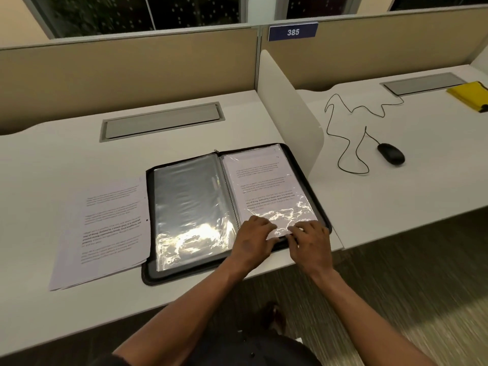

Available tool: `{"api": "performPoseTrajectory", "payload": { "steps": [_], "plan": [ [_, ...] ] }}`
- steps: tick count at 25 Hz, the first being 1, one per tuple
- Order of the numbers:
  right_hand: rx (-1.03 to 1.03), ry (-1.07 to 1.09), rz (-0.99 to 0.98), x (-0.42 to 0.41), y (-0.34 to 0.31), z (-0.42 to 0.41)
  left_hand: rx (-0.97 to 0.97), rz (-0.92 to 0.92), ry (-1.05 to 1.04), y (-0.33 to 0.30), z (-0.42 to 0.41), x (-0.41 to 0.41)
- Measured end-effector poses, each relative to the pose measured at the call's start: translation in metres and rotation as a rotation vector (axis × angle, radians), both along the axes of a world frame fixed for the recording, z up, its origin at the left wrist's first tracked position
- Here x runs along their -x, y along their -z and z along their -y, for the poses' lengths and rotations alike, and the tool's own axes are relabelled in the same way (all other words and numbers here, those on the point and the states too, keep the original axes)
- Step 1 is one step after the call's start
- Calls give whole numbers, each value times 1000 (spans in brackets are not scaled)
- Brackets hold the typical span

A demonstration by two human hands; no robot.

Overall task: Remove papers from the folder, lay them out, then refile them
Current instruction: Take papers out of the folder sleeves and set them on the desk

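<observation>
Both hands sit at the near edge of the folder's right page: left hand (254,233) and right hand (310,237), fingers curled, pinching the printed sheet (266,191) at the plastic sleeve's mouth. Black zip folder (150,276) lies open by the desk's (66,143) front edge; its left sleeve (190,202) is glossy. Loose papers (105,228) are stacked just left, partly under the cover. White divider (287,101) stands beside the folder's right corner; beyond it, a mouse (390,153).
</observation>
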State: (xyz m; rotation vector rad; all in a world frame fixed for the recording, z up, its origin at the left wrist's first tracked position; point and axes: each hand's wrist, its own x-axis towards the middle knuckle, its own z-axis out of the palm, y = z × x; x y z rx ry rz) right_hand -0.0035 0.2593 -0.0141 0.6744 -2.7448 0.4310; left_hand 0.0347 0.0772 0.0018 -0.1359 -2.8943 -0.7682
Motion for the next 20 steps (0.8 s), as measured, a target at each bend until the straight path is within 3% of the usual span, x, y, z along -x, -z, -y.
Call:
{"api": "performPoseTrajectory", "payload": {
  "steps": [2,5,9,13,18,20],
  "plan": [
    [161,118,58,1,-3,-2,148,103,49,-5,-4,14],
    [320,236,112,-1,-4,-8,323,110,126,-4,-2,20],
    [359,129,124,-14,-3,-12,389,71,167,0,1,21],
    [236,-47,24,-19,1,-3,85,-17,-29,1,1,18],
    [-24,-193,-83,-5,8,14,-353,128,-264,-3,4,19],
    [-89,-222,-115,3,9,17,-447,124,-300,1,8,21]
  ]
}}
